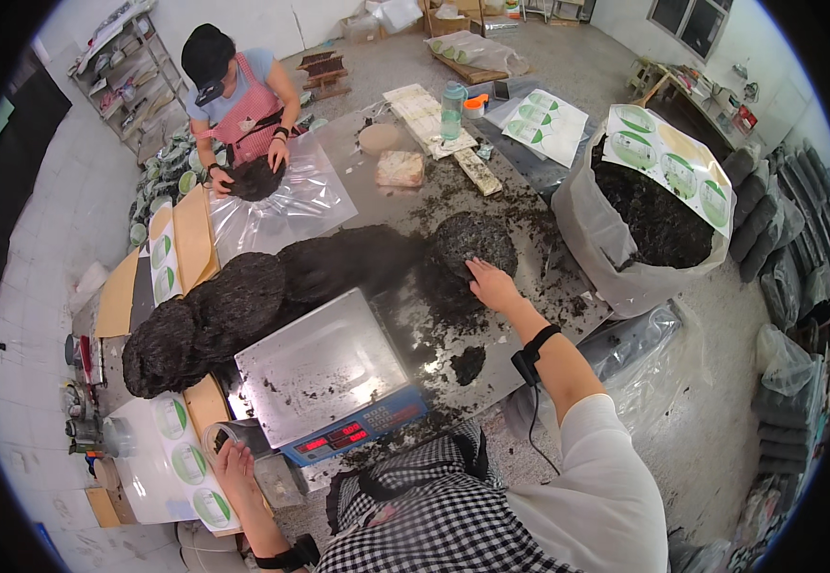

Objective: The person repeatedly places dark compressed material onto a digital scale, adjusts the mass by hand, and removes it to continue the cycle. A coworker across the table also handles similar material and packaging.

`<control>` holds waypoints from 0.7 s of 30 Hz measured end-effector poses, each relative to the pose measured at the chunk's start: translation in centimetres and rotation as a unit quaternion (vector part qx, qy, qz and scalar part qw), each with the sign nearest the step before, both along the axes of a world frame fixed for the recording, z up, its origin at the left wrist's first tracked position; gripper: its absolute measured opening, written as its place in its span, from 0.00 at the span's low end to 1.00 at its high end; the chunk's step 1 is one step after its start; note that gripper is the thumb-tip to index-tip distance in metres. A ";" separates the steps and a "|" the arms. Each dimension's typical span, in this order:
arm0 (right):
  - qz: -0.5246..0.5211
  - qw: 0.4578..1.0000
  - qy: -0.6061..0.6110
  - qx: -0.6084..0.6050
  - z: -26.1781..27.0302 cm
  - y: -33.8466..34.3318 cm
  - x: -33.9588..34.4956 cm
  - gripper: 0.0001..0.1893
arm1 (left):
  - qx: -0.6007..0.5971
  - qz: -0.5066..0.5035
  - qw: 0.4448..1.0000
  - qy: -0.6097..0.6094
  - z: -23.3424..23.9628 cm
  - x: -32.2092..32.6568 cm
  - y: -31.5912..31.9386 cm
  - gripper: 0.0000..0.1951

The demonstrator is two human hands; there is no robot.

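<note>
My right hand (492, 283) rests on a round, dark mat of dried seaweed-like material (476, 240) on the metal table. At the lower left, my left hand (236, 469) is at the mouth of a clear plastic jar (243, 435) lying on its side, with dark bits inside; whether the fingers grip it I cannot tell. Between my hands sits a digital scale (322, 365) with a steel pan, lit red digits and scattered crumbs. Behind it stretches a row of thick dark round cakes (239, 297), from the left edge towards the right hand. A small dark clump (468, 365) lies near the table's front edge.
A co-worker (243, 107) handles a dark clump (257, 179) over clear plastic film (315, 193) across the table. At right stands a large white sack (594, 236) of dark material under a label sheet (673, 161). A water bottle (452, 111), boards (426, 118) and a wrapped block (400, 169) are at the back.
</note>
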State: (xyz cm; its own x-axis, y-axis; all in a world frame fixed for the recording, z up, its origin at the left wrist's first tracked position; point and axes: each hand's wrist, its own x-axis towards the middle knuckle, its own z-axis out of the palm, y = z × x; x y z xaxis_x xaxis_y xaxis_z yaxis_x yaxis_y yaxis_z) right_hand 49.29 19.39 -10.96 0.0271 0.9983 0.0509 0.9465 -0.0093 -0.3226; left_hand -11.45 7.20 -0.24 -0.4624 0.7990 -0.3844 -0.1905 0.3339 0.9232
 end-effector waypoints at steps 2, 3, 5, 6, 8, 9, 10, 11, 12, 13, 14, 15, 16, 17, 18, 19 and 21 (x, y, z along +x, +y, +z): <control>-0.149 0.983 0.087 0.054 4.7 0.7 -0.1 0.20 | 0.011 -0.005 1.000 -0.004 1.1 2.1 0.0 0.12; -0.224 0.962 0.132 0.084 7.7 0.7 0.0 0.18 | 0.027 -0.011 1.000 0.001 2.0 3.1 0.2 0.12; -0.325 0.864 0.174 0.344 11.0 -0.9 0.8 0.13 | 0.057 -0.025 0.998 0.007 3.4 4.8 0.6 0.12; -0.315 0.797 0.352 0.378 11.2 -1.2 1.5 0.12 | 0.064 -0.041 0.997 0.007 4.0 5.8 0.8 0.12; -0.264 0.654 0.630 0.325 11.4 -2.0 1.4 0.11 | 0.078 -0.067 0.995 0.011 5.1 7.3 0.9 0.11; -0.251 0.591 0.725 0.249 11.7 -2.7 0.7 0.11 | 0.075 -0.072 0.995 0.009 4.8 7.7 1.1 0.11; -0.228 0.556 0.776 0.194 14.9 -3.5 -2.3 0.11 | 0.081 -0.087 0.993 -0.002 4.9 8.1 1.0 0.11; -0.204 0.518 0.819 0.139 16.6 -4.3 -4.4 0.11 | 0.088 -0.105 0.990 -0.015 5.1 8.9 1.1 0.11; -0.181 0.528 0.823 0.108 15.9 -4.9 -5.6 0.14 | 0.085 -0.123 0.989 -0.013 5.6 10.0 1.3 0.11; -0.203 0.526 0.821 0.088 15.5 -5.3 -7.0 0.11 | 0.082 -0.140 0.987 -0.012 6.0 10.9 1.6 0.11; -0.224 0.523 0.820 0.067 15.5 -5.6 -8.6 0.09 | 0.081 -0.164 0.983 -0.019 6.1 11.4 1.9 0.11; -0.246 0.522 0.816 0.045 15.8 -6.1 -10.3 0.08 | 0.079 -0.188 0.979 -0.028 6.0 11.7 2.1 0.11; -0.287 0.528 0.799 0.025 16.4 -6.5 -12.4 0.10 | 0.093 -0.209 0.973 -0.015 6.1 11.7 2.2 0.12; -0.245 0.531 0.811 0.011 17.3 -7.3 -14.1 0.11 | 0.104 -0.230 0.968 -0.002 6.5 11.9 2.3 0.12; -0.198 0.536 0.821 -0.003 18.2 -8.0 -16.0 0.11 | 0.117 -0.210 0.971 0.002 7.0 12.3 2.1 0.13; -0.155 0.536 0.830 -0.017 18.6 -8.6 -17.4 0.11 | 0.127 -0.193 0.973 0.008 8.0 13.0 2.2 0.14; -0.133 0.544 0.827 -0.056 17.9 -9.3 -19.8 0.11 | 0.167 -0.157 0.966 -0.120 10.0 13.7 2.2 0.16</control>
